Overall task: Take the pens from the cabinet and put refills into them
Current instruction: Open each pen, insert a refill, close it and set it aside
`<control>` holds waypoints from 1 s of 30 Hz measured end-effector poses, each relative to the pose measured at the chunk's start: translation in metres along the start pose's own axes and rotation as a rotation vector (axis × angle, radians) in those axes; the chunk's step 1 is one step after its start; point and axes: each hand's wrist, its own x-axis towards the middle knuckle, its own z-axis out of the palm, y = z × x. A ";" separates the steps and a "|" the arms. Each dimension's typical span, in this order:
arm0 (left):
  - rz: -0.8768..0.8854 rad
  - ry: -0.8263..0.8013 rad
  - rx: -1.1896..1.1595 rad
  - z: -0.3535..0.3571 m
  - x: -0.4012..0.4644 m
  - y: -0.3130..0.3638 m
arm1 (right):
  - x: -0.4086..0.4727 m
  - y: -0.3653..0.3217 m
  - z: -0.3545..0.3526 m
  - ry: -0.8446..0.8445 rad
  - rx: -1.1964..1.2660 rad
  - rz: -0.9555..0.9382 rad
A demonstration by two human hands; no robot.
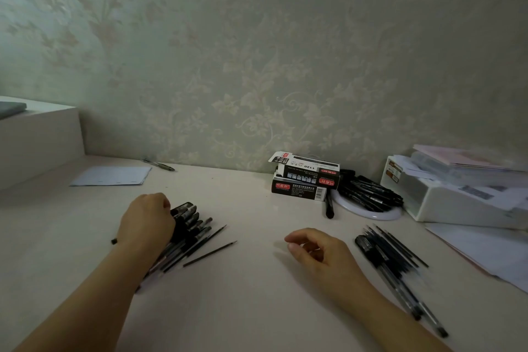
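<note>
From the head camera, the left hand (147, 218) lay on a bunch of pens (187, 230) at the left of the worktop (251, 294), fingers curled down over their capped ends, gripping them as far as could be seen. Two thin refills (210, 253) lay loose just beside that bunch, tips pointing up and right. The right hand (317, 251) hovered near mid-worktop, fingers loosely curled, thumb apart from them, holding nothing. Right of it lay a second heap of pens and refills (391, 257), blurred. Further back, two stacked boxes (304, 180) stood by the wall, and beside them more black pens (368, 194) were piled on a white dish (371, 215). A white organiser (445, 197) sat far right, a sheet of paper (113, 176) far left.
</note>
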 end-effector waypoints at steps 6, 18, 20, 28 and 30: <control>0.026 0.005 0.003 0.003 -0.002 -0.001 | -0.001 -0.001 0.000 0.005 0.005 -0.005; 0.058 0.028 0.049 0.002 -0.006 0.007 | 0.001 0.008 -0.044 0.296 -0.748 0.085; 0.057 0.024 0.065 0.001 -0.007 0.008 | -0.001 0.009 -0.052 0.302 -0.882 0.190; 0.188 0.087 -0.004 -0.001 -0.022 0.030 | -0.003 0.014 -0.051 0.232 -1.000 0.246; 0.263 0.099 -0.036 0.001 -0.029 0.039 | -0.002 0.015 -0.048 0.205 -1.019 0.218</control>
